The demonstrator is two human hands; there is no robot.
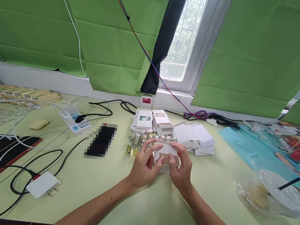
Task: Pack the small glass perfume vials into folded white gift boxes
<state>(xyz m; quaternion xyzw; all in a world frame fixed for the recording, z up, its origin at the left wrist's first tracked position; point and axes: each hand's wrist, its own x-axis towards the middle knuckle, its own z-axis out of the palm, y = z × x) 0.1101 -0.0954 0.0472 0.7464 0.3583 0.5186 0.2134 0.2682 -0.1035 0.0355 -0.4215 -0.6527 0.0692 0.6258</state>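
Between my two hands is a small white cardboard box (166, 148), its flap raised and its inside brownish. My left hand (146, 163) grips its left side with thumb and curled fingers. On the right side, my right hand (181, 167) holds it the same way, the thumb at the front opening. Just behind the hands stand several small shiny vials (137, 139) with gold and silver tops, partly hidden by my fingers. Farther back lie printed white boxes (144, 119) and a pile of flat white cartons (198, 137).
To the left are a power strip (75, 121), a white charger (43, 185), loose cables and dark phones (3, 156). A plastic cup (278, 190) with a black straw sits at right near a blue sheet (241, 143). Green blinds (115, 38) hang behind.
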